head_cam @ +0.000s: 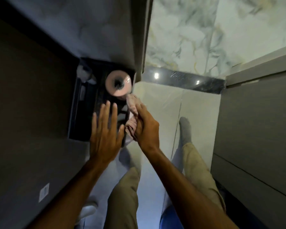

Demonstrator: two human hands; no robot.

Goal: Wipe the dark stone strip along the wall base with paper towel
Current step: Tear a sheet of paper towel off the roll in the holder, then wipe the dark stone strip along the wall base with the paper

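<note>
Currently, item one: paper towel [132,105], a pale pink length bunched into a loose rope, running from the roll [118,83] down to your right hand [145,128]. Your right hand is closed around it, fingers wrapped over the crumpled middle; a further fold hangs below the fist. You are holding something very light, soft and limp, with no stiffness of its own. It looks thin, so judge it likely to tear under a sharp tug or once wet. Take hold where you already have it, in the gathered bulk, not at a single thin edge; a wad gives you a pad to press with.

Item two: roll, seated in a dark recessed holder [92,103] set into the wall on your left. It seems free to spin, so a one-handed pull would probably feed more sheet instead of parting it.

Item three: your left hand [104,129], flat and spread, fingers apart, holding nothing, poised over the holder just below the roll. Whether the palm touches the holder is not clear. It is well placed to steady the roll while you tear.

Item four: dark stone strip [188,80], glossy black, lying along the foot of the marbled wall [196,33], between the wall corner and the grey cabinet [254,121] on your right. It is well apart from both hands and no towel touches it. Two light reflections show a hard, slick face; expect the paper to slide easily, so press with a folded pad
</note>
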